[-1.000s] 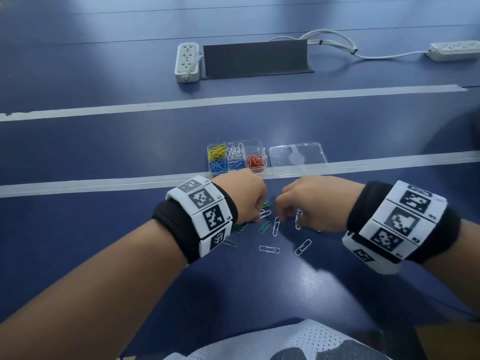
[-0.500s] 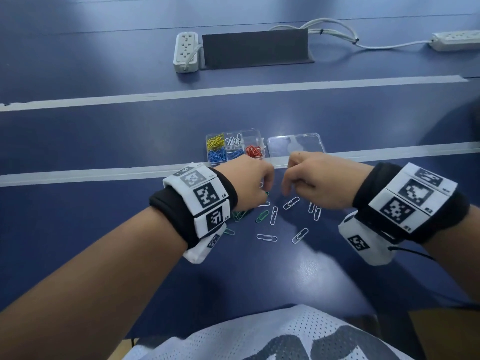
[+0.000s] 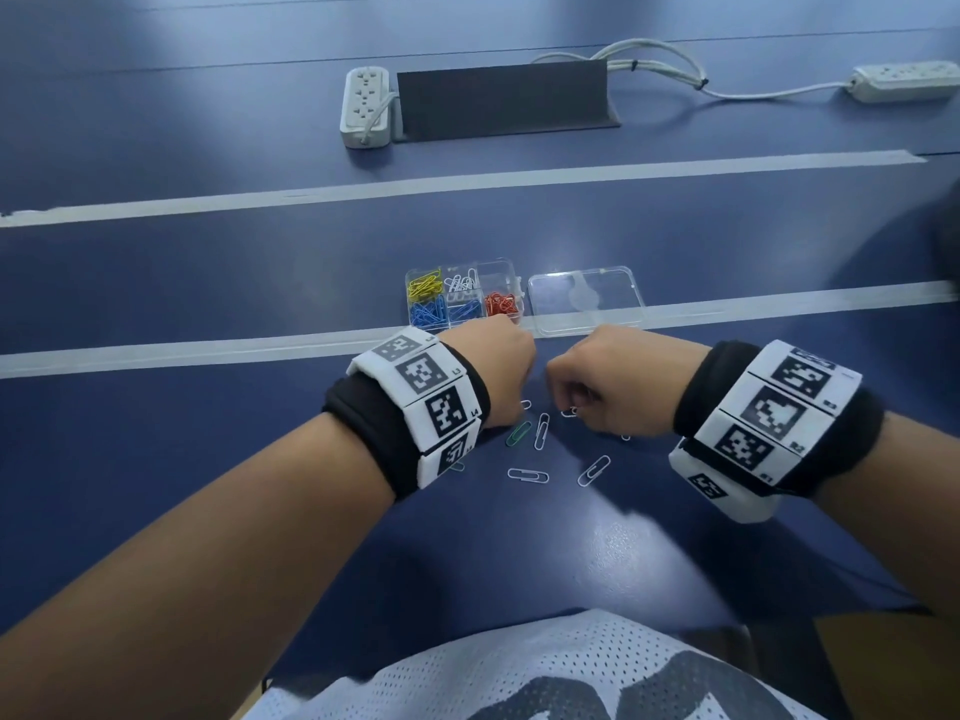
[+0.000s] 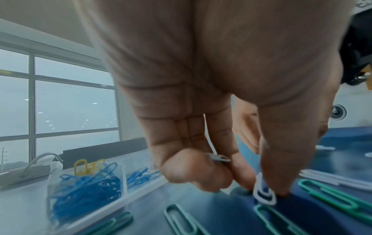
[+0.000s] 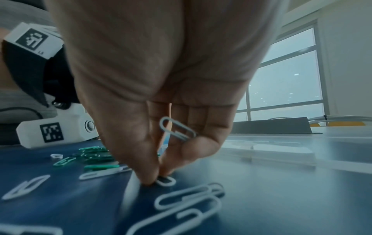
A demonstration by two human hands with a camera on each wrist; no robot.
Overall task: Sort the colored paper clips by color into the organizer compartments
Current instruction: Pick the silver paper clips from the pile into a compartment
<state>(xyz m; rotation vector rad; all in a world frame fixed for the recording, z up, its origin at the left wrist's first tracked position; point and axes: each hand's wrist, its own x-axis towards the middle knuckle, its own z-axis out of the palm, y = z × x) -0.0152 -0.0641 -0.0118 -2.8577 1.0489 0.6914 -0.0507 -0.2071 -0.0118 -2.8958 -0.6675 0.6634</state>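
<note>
A clear organizer (image 3: 506, 273) on the blue table holds yellow, blue, white and red clips in separate compartments. Loose white clips (image 3: 528, 475) and green clips (image 3: 518, 433) lie in front of it. My left hand (image 3: 501, 363) hovers over them, thumb and finger pinching a white clip (image 4: 264, 193) on the table, with another clip (image 4: 218, 158) tucked under its curled fingers. My right hand (image 3: 602, 379) pinches a white clip (image 5: 166, 180) against the table and keeps a second white clip (image 5: 177, 131) in its curled fingers.
The organizer's clear lid (image 3: 586, 301) lies open to its right. Two pale tape strips (image 3: 208, 350) cross the table. At the back are a dark panel (image 3: 501, 98), a power strip (image 3: 366, 106) and a second one (image 3: 906, 81) with cables.
Both hands rose slightly toward the organizer half a second ago, then came back down onto the loose clips. The right hand now pinches a white clip on the table.
</note>
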